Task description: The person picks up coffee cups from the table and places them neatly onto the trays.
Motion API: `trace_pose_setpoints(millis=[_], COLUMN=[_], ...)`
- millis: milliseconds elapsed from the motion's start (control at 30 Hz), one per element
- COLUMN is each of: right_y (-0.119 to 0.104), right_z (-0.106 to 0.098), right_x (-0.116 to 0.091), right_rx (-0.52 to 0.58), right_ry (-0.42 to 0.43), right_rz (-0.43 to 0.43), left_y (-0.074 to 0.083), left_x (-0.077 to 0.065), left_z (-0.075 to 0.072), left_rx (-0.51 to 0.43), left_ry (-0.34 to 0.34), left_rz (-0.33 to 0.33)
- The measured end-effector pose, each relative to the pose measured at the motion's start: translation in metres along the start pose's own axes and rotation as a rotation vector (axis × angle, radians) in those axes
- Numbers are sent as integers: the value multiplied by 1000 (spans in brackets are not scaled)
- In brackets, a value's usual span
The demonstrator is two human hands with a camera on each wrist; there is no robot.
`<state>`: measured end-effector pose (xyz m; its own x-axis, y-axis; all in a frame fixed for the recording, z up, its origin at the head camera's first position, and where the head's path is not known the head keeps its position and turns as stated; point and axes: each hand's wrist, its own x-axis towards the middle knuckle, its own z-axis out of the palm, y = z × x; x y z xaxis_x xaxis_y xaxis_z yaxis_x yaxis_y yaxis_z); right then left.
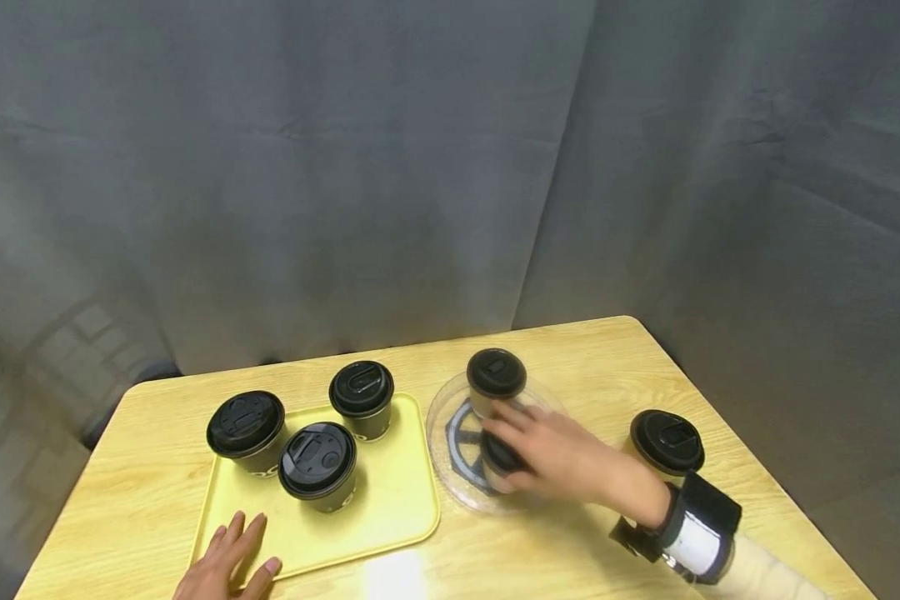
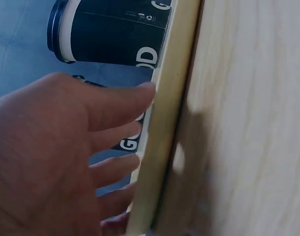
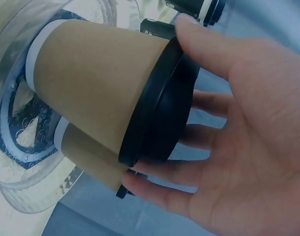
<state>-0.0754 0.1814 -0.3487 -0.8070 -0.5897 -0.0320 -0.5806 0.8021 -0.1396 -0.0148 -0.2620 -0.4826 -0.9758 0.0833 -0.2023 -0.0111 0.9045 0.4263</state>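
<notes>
My right hand is over a clear round plastic dish, blurred in the head view. It holds a brown paper coffee cup by its black lid, thumb at one side of the rim and fingers round the other. A second lidded brown cup stands just behind it in the dish. At the near left corner of a yellow tray, my left hand lies with fingers spread, thumb and fingertips right at the tray's rim in the left wrist view. It grips no cup.
Three dark cups with black lids stand on the tray: one at left, one in the middle, one at the back. Another lidded cup is on the wooden table, right of the dish. Grey curtains hang behind.
</notes>
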Motion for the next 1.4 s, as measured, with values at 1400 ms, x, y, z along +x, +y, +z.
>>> trace_pose_setpoints(millis=[1400], right_y=[43], right_z=[33], right_x=[-94], right_rx=[-70], right_ry=[548], right_rz=[431], left_y=[132], left_x=[-12], left_z=[-36], left_rx=[229], left_ry=[775], left_rz=[414])
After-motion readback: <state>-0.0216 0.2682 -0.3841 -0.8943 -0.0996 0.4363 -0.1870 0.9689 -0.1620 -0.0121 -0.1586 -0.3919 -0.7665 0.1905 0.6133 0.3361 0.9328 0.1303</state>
